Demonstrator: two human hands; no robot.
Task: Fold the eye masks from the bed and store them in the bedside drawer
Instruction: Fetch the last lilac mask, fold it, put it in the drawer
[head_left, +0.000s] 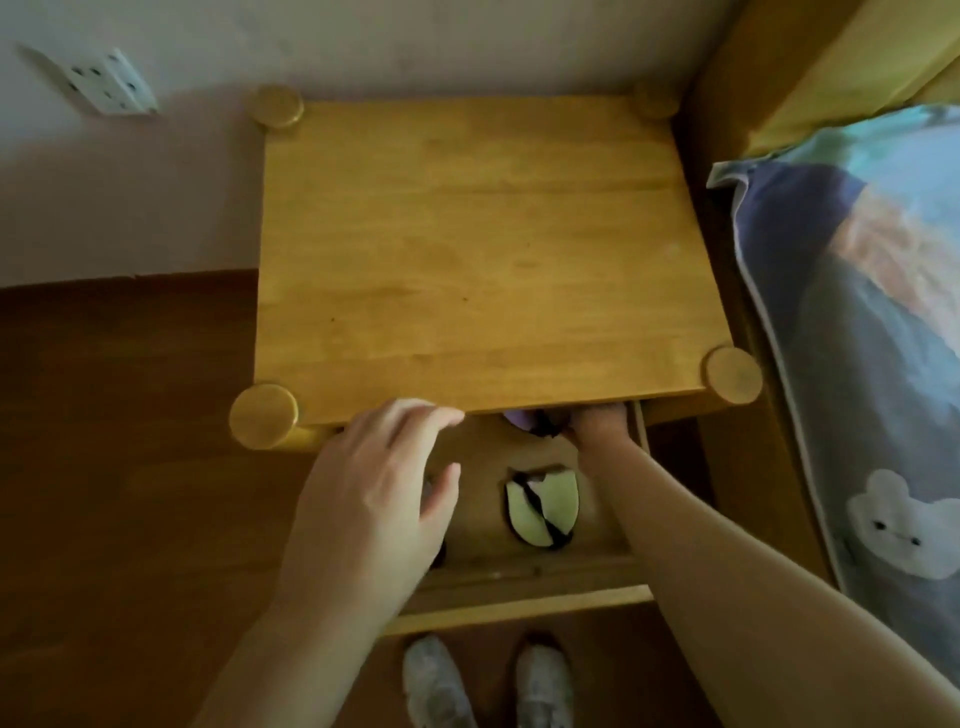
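Note:
The bedside drawer (519, 597) is pulled out under the wooden nightstand top (467, 249). A folded pale green eye mask (543, 506) with a black strap lies on the drawer floor. My right hand (597, 426) reaches deep into the drawer under the tabletop, and its fingers are curled on a purple eye mask (524, 420) with a dark strap, mostly hidden by the top's edge. My left hand (384, 483) hovers over the drawer's left part with fingers spread and relaxed, holding nothing.
The bed with a blue patterned pillow (857, 338) stands right of the nightstand, against a yellow headboard (831, 67). A wall socket (104, 83) sits at upper left. Brown wooden floor (130, 467) lies left; my shoes (488, 686) are below the drawer front.

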